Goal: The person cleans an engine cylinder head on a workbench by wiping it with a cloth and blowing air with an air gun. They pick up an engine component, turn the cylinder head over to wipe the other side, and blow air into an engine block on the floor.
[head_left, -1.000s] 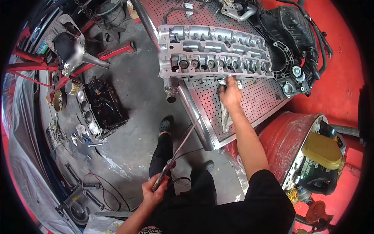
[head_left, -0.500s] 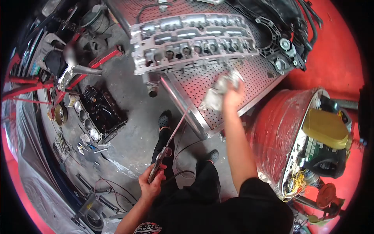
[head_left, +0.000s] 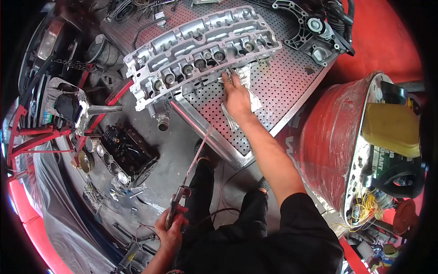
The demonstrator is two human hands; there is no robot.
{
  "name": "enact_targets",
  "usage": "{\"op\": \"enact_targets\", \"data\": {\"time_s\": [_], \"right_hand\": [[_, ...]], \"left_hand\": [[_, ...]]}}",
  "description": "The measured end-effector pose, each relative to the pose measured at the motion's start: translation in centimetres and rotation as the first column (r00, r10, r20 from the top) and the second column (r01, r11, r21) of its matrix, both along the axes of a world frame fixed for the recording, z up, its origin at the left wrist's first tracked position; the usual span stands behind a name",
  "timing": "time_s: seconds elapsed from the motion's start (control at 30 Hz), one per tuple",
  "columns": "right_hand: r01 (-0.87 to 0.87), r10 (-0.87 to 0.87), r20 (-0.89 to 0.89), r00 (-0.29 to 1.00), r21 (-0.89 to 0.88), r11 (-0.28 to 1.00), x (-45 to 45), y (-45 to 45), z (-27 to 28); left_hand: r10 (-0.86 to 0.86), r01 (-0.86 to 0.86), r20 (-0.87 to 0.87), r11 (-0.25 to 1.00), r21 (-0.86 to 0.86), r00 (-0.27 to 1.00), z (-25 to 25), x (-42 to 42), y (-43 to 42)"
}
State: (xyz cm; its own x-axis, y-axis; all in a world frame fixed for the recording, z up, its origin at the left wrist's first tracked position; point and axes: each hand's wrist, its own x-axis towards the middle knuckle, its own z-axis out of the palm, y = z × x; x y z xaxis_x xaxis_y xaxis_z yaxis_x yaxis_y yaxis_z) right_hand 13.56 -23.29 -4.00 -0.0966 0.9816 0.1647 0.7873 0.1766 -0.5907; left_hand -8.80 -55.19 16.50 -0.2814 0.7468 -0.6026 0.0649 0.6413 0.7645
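My left hand [head_left: 169, 230] is wrapped round the handle of an air blow gun [head_left: 180, 194]. The gun's long thin nozzle points up towards the corner of the perforated metal table [head_left: 283, 102]. A silver cylinder head [head_left: 200, 52] lies across that table, its left end jutting past the edge. My right hand [head_left: 238, 102] is at the near side of the cylinder head with a white rag [head_left: 253, 100] bunched under it. Its fingertips reach the head's lower edge, and the rag partly lies on the table top.
On the right stands a red plastic-wrapped drum [head_left: 326, 141] with a yellow jug [head_left: 392, 130] on it. Black engine parts [head_left: 315, 32] lie at the table's far right. An engine block [head_left: 130, 153] sits on the floor at left, near a red metal frame [head_left: 109, 105].
My right hand has moved the rag leftward and up against the cylinder head's near edge. The view has shifted and turned. My left hand still grips the blow gun.
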Motion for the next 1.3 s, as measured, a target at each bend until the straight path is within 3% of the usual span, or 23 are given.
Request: {"op": "enact_targets", "data": {"time_s": [0.1, 0.17, 0.2, 0.23, 0.27, 0.3, 0.33, 0.4, 0.47, 0.57, 0.63, 0.7, 0.8, 0.87, 0.93, 0.97, 1.03, 1.13, 1.23, 1.27, 1.3], "right_hand": [[-0.052, 0.065, -0.115, 0.991, 0.114, 0.992, 1.9, -0.2, 0.8], [-0.162, 0.207, -0.316, 0.926, 0.162, 0.973, 3.1, -1.6, -0.1], [-0.035, 0.09, -0.46, 0.883, 0.127, 0.991, 3.9, -2.8, -0.6], [0.146, -0.169, -0.677, 0.716, -0.092, 0.985, 5.0, -4.1, -1.8], [0.248, -0.425, -0.781, 0.458, -0.347, 0.904, 6.4, -5.5, -2.9], [0.446, -0.475, -0.744, 0.47, -0.263, 0.855, 7.2, -6.0, -1.1], [0.482, -0.582, -0.718, 0.382, -0.383, 0.788, 8.3, -7.2, 1.0], [0.58, -0.546, -0.735, 0.403, -0.256, 0.774, 10.1, -7.3, 1.1], [0.569, -0.527, -0.74, 0.417, -0.24, 0.787, 11.1, -7.5, 1.5], [0.452, -0.563, -0.783, 0.263, -0.416, 0.789, 12.3, -8.7, 1.5], [0.449, -0.517, -0.718, 0.466, -0.312, 0.837, 12.3, -10.8, 1.8], [0.388, -0.514, -0.79, 0.334, -0.381, 0.839, 12.0, -12.9, 2.0], [0.382, -0.509, -0.768, 0.388, -0.368, 0.848, 12.3, -16.4, 1.1], [0.254, -0.776, -0.619, 0.124, -0.736, 0.628, 12.8, -19.2, 0.8], [0.046, -0.852, -0.523, 0.029, -0.851, 0.524, 13.3, -21.9, 2.9], [0.041, -0.848, -0.529, 0.043, -0.847, 0.53, 13.6, -23.1, 3.1], [-0.074, -0.908, -0.414, 0.062, -0.909, 0.41, 14.3, -25.1, 3.1], [-0.07, -0.941, -0.311, 0.132, -0.95, 0.305, 14.3, -27.4, 4.0], [0.094, -0.969, -0.211, 0.129, -0.97, 0.224, 12.4, -27.4, 7.0], [0.106, -0.969, -0.208, 0.133, -0.969, 0.222, 12.4, -26.8, 7.5], [0.078, -0.919, -0.371, 0.131, -0.92, 0.383, 12.8, -25.7, 7.8]], "left_hand": [[0.009, -0.009, 0.001, 0.997, 0.083, 1.0, 0.1, 1.0, 1.2], [-0.046, 0.047, -0.003, 0.993, 0.104, 0.999, -0.3, 1.5, 1.8], [-0.119, 0.126, -0.046, 0.971, 0.201, 0.992, -1.2, 2.1, 2.4], [-0.184, 0.205, -0.097, 0.934, 0.292, 0.978, -2.1, 2.8, 3.0], [-0.228, 0.269, -0.157, 0.902, 0.338, 0.961, -3.3, 3.8, 4.3], [-0.263, 0.329, -0.217, 0.866, 0.377, 0.94, -4.2, 5.4, 6.1], [-0.278, 0.363, -0.253, 0.839, 0.406, 0.926, -4.5, 7.1, 8.1], [-0.268, 0.412, -0.353, 0.798, 0.441, 0.897, -5.0, 10.2, 12.4], [-0.225, 0.406, -0.41, 0.804, 0.434, 0.884, -5.6, 12.2, 14.6], [-0.164, 0.365, -0.424, 0.814, 0.451, 0.891, -6.7, 14.8, 15.7], [-0.092, 0.319, -0.459, 0.836, 0.446, 0.884, -7.8, 16.4, 15.4], [-0.064, 0.35, -0.55, 0.831, 0.432, 0.833, -9.0, 17.8, 15.3], [0.04, 0.31, -0.574, 0.809, 0.499, 0.818, -9.5, 19.3, 15.4], [0.055, 0.286, -0.551, 0.81, 0.512, 0.832, -9.1, 19.5, 14.9], [0.045, 0.277, -0.473, 0.762, 0.586, 0.88, -8.5, 19.2, 14.6], [0.061, 0.263, -0.469, 0.762, 0.592, 0.881, -8.4, 18.9, 14.5], [0.028, 0.209, -0.389, 0.807, 0.553, 0.921, -9.1, 18.4, 14.5], [0.055, 0.15, -0.338, 0.821, 0.55, 0.939, -10.4, 18.1, 15.7], [0.055, 0.087, -0.257, 0.856, 0.509, 0.965, -9.7, 17.5, 16.5], [0.063, 0.062, -0.232, 0.865, 0.498, 0.971, -9.1, 17.2, 16.3], [0.075, 0.037, -0.209, 0.873, 0.487, 0.975, -8.4, 16.8, 16.2]]}}
